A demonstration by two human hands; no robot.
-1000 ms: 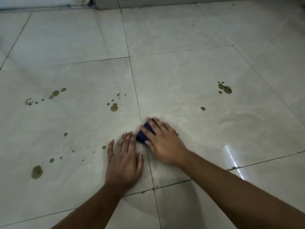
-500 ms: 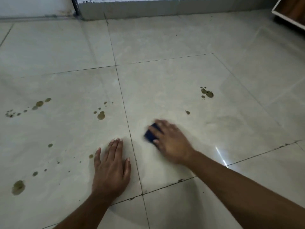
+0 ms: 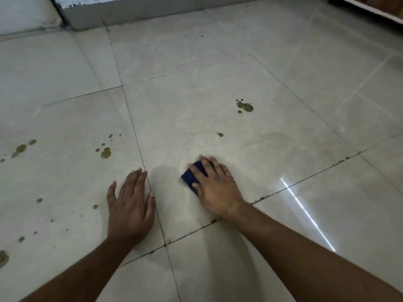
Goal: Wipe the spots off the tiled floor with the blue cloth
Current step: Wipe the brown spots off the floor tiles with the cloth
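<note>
Right hand (image 3: 214, 188): fingers close together, laid flat over the blue cloth (image 3: 192, 178), pressing it to the floor (image 3: 283, 127); wrist low, forearm running back to the lower right.
Left hand (image 3: 129, 205): fingers straight, pressed together, thumb out, palm flat on the tile beside the grout line.
Cloth: folded, under the right fingers, just right of that line.
Spots: cluster (image 3: 245, 106) ahead, more at left (image 3: 105, 152).
Change: a second ago the cloth touched the left fingertips; now it sits apart, further right.
</note>
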